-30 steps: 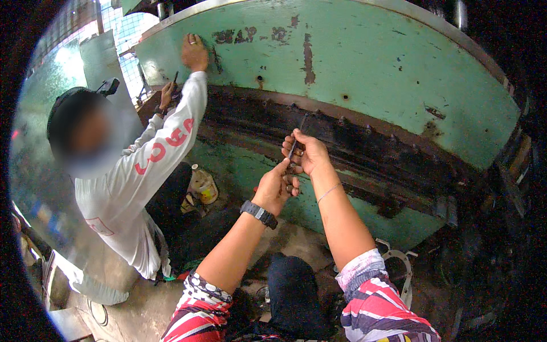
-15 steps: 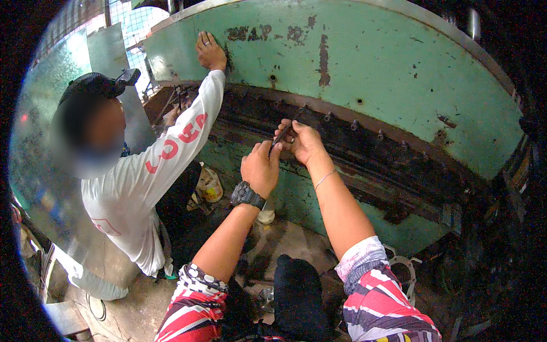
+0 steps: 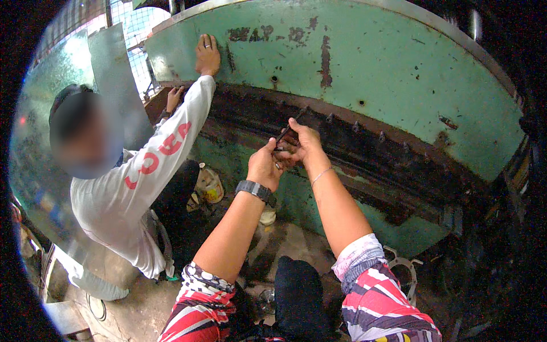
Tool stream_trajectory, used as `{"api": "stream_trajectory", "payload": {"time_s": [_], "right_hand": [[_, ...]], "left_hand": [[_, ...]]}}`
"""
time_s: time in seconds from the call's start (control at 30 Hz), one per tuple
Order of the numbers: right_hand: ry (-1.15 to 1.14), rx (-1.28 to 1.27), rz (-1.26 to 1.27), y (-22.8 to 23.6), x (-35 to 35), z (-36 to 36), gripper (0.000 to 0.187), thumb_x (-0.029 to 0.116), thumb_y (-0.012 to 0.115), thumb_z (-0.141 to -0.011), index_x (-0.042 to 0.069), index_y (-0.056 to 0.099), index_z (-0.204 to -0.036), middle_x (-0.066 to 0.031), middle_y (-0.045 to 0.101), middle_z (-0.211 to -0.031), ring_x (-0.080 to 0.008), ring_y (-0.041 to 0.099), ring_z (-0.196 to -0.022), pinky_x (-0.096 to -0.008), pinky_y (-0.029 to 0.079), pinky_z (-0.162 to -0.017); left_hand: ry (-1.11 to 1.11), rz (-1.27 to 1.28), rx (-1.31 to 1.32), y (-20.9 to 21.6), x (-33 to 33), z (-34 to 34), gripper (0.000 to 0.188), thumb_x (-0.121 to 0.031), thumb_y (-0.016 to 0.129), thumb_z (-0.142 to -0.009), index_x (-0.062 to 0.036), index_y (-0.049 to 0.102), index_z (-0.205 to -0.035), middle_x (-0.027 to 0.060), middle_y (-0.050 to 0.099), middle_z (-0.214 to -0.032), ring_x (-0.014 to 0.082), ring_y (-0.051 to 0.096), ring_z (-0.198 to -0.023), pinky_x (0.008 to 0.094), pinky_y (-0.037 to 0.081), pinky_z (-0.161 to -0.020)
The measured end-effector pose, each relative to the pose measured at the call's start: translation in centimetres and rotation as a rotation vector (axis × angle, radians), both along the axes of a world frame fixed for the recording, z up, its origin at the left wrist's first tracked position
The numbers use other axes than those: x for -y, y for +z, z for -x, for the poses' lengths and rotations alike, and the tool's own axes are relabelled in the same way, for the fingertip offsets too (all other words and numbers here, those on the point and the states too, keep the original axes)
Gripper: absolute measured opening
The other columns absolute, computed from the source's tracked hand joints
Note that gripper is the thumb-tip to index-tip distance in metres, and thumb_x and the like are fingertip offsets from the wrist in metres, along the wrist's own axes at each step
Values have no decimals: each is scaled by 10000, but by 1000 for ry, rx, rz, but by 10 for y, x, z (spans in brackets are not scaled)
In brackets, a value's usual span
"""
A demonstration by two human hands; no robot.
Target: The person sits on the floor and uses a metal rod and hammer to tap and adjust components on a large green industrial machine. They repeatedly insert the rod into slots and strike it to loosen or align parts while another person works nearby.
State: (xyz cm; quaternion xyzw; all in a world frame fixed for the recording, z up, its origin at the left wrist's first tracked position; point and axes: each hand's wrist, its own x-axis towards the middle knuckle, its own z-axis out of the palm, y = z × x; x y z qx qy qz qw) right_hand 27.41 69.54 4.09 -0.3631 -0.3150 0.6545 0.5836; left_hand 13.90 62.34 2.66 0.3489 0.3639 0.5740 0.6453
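Note:
Both of my hands are together in front of the dark, rusty ledge (image 3: pixel 256 114) of a big green machine. Between them is a thin black rod (image 3: pixel 282 135) that seems bent at its near end, like a hex key. My left hand (image 3: pixel 265 168), with a watch at the wrist, pinches the near end. My right hand (image 3: pixel 306 142) closes round the rod from the right, thumb pointing up along it. The rod's far tip reaches toward a bolt (image 3: pixel 306 109) in the row along the ledge; whether they touch I cannot tell.
On the left a person in a white long-sleeved shirt (image 3: pixel 117 211) crouches close by, one hand (image 3: pixel 208 56) against the green panel (image 3: pixel 387 62), the other (image 3: pixel 174 98) at the ledge. A whitish container (image 3: pixel 211 185) stands below. A metal ring-shaped part (image 3: pixel 405 268) lies at lower right.
My left hand has turned and dropped slightly, with its fingers now more under the rod. My right thumb has straightened. The co-worker's head and body have shifted left and down.

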Motion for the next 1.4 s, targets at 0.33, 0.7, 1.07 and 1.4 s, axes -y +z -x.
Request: {"api": "stream_trajectory", "payload": {"time_s": [0.33, 0.7, 1.07, 1.4], "right_hand": [[-270, 221, -33, -19, -9, -13, 329, 269, 864, -758, 59, 679, -931, -43, 634, -796, -185, 592, -645, -369, 492, -540], [-12, 153, -161, -9, 47, -16, 292, 332, 647, -957, 56, 606, -1039, -73, 639, -792, -206, 655, -692, -386, 549, -563], [-590, -116, 23, 8, 183, -166, 277, 318, 468, -1051, 77, 603, -1053, 5, 496, -659, -124, 409, -536, -286, 334, -489], [-450, -184, -29, -1, 185, -223, 316, 322, 428, -1073, 48, 581, -1110, 6, 444, -652, -124, 383, -527, -279, 329, -474]], "left_hand": [[345, -689, -548, -26, 32, -18, 355, -219, 729, -917, 7, 670, -1185, 60, 695, -943, 63, 560, -797, 251, 477, -689], [372, -677, -561, -14, 77, -18, 222, -193, 601, -1009, 11, 673, -1058, 65, 700, -951, 135, 622, -872, 284, 491, -808], [-100, -1085, -571, 10, 151, -150, 371, -145, 699, -916, -42, 625, -1265, 179, 688, -1116, 321, 687, -989, 381, 536, -867], [28, -1280, -797, 27, 160, -197, 248, -200, 689, -889, -41, 691, -1080, 147, 689, -914, 358, 663, -807, 449, 502, -740]]}}
